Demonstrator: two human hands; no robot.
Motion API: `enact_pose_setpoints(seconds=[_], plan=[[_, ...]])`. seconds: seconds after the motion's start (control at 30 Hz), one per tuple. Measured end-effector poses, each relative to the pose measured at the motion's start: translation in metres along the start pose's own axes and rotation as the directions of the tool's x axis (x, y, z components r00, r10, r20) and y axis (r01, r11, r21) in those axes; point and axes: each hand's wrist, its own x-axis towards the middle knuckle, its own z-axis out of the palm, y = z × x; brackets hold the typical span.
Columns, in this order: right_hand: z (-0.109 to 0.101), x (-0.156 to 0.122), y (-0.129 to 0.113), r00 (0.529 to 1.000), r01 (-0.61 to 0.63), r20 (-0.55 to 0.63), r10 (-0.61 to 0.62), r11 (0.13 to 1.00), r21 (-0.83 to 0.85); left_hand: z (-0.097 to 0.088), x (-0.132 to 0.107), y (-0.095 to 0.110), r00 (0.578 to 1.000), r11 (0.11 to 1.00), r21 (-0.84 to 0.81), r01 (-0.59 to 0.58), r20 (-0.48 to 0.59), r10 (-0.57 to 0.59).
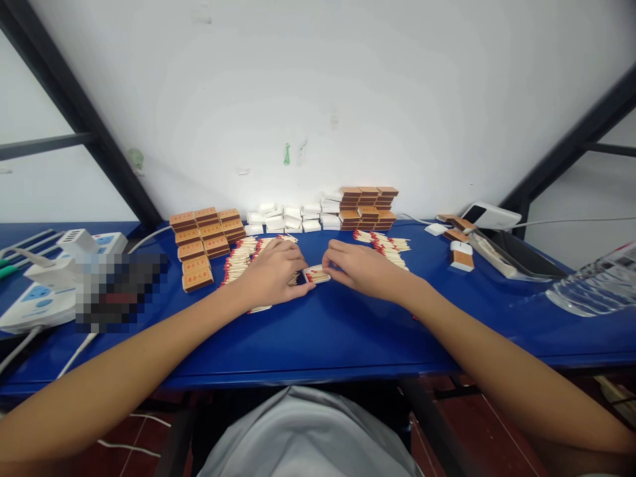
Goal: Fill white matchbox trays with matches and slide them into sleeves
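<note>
A small white matchbox tray with red-tipped matches in it lies on the blue table. My left hand rests at its left end, fingers curled and touching the tray. My right hand pinches its right end with curled fingers. Loose matches lie in a heap behind my left hand, and another heap of matches lies behind my right hand.
Brown matchboxes lie in rows at the back left, and a brown stack stands at the back centre beside white empty trays. Power strips sit at left; a phone, a dark tablet and a plastic bottle at right.
</note>
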Motion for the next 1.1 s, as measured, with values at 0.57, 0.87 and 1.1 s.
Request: enact_pose_setpoints(seconds=[0.57, 0.87, 1.1], plan=[[-0.005, 0.0, -0.009, 1.0, 0.001, 0.019, -0.001, 1.0, 0.003, 0.001, 0.0, -0.001, 1.0, 1.0, -0.002, -0.004, -0.01, 0.004], [-0.005, 0.003, -0.007, 0.999, -0.001, 0.032, -0.001, 0.998, 0.068, 0.0, 0.0, 0.001, 1.0, 1.0, -0.021, 0.008, -0.01, -0.009], [-0.015, -0.003, 0.08, 0.933, -0.339, -0.135, 0.333, 0.94, -0.024, -0.002, 0.0, 0.003, 1.0, 0.999, -0.036, 0.024, 0.017, -0.023]])
